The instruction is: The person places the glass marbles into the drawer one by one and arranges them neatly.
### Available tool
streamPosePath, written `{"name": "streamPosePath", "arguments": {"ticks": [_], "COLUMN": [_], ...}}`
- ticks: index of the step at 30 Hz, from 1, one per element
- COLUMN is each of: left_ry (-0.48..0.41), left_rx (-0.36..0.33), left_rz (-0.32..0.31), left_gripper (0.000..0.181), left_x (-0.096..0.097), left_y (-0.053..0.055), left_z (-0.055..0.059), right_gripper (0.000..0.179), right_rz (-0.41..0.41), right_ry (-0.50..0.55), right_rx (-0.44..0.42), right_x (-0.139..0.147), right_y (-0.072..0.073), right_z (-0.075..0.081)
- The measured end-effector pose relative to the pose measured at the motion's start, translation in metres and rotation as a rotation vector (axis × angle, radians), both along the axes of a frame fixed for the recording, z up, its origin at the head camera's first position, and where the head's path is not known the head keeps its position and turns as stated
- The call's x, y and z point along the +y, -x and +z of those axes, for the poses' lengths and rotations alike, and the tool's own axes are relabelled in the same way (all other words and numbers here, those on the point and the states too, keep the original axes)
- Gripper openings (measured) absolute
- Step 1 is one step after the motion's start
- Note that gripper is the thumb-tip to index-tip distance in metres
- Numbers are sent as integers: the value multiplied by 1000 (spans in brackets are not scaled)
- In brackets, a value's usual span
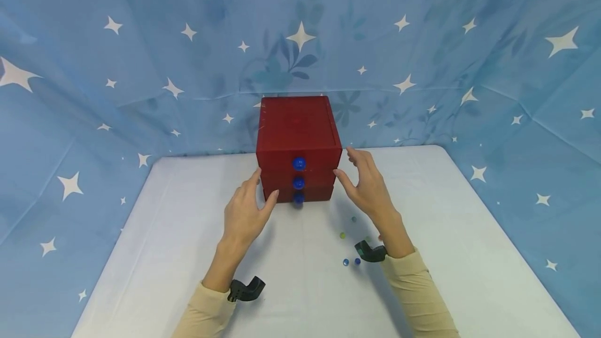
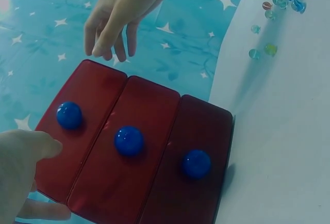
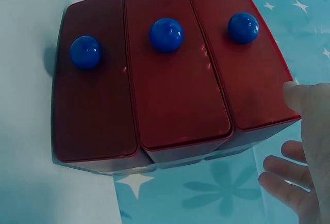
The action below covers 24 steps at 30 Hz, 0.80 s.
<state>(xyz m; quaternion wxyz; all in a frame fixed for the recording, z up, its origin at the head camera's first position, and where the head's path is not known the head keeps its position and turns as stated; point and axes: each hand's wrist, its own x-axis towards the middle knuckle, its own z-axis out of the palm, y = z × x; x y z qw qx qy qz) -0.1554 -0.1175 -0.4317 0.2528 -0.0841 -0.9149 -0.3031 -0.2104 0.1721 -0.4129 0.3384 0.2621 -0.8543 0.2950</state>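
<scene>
A dark red box with three stacked drawers [image 1: 298, 124] stands at the table's far side. Each drawer front has a round blue knob, such as the top knob [image 1: 299, 164], middle knob [image 2: 129, 141] and bottom knob [image 3: 85, 52]. All three drawers look closed. By the box's left front corner is my left hand [image 1: 241, 215], thumb and fingers spread apart. My right hand [image 1: 368, 186] is at the box's right side, thumb near the front edge and fingers loosely bent. Neither hand holds anything. Whether the fingertips touch the box, I cannot tell.
Several small glass marbles lie on the white table [image 1: 188, 249] near my right forearm, including a yellow-green marble [image 1: 343, 235] and a blue marble [image 1: 346, 262]. A blue curtain with white stars [image 1: 188, 67] hangs behind the box and along both sides.
</scene>
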Motion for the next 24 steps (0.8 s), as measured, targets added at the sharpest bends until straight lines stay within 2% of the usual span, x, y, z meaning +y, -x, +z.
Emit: {"name": "streamPosePath", "arguments": {"ticks": [10,19,24], "left_ry": [-10,-15,-9], "left_rx": [32,73,105], "left_rz": [-23,-52,-74], "left_gripper": [61,55,49], "left_x": [6,12,16], "left_y": [2,5,7], "left_z": [0,3,8], "right_gripper": [62,51,44], "right_rz": [-9,23,30], "right_ry": [3,8,6], "right_rx": [8,113,139], "right_x": [0,-2,-2], "right_y": [3,11,14], "right_z": [-2,0,3]}}
